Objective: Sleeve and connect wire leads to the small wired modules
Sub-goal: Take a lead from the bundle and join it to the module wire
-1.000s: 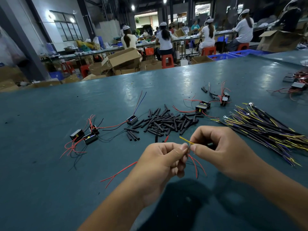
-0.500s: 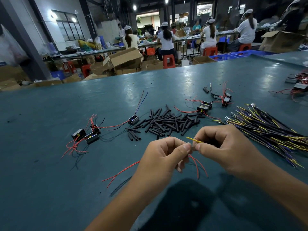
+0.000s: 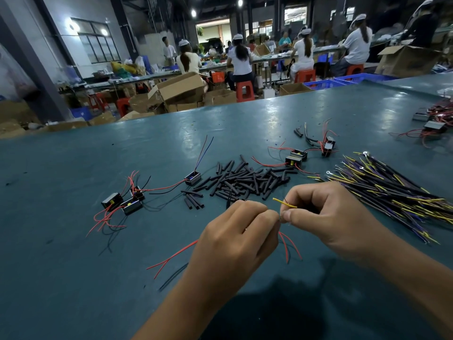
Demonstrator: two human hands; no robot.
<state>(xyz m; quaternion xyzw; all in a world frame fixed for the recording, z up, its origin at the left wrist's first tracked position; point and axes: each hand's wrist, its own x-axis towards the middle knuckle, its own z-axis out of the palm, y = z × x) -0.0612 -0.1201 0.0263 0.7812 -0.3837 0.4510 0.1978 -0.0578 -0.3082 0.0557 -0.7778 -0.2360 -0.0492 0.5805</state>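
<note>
Both hands mid-join: left hand pinches red leads, right hand pinches a yellow wire. Sleeve pile and wire bundle on the counter look barely dented, so loads left.

Wire joint between hands hidden.

Had single head-worn wide-angle view only, no second to overlap. It looked forward and down across teal table; left hand and right hand sat close, near bottom; workers' benches far behind.
</note>
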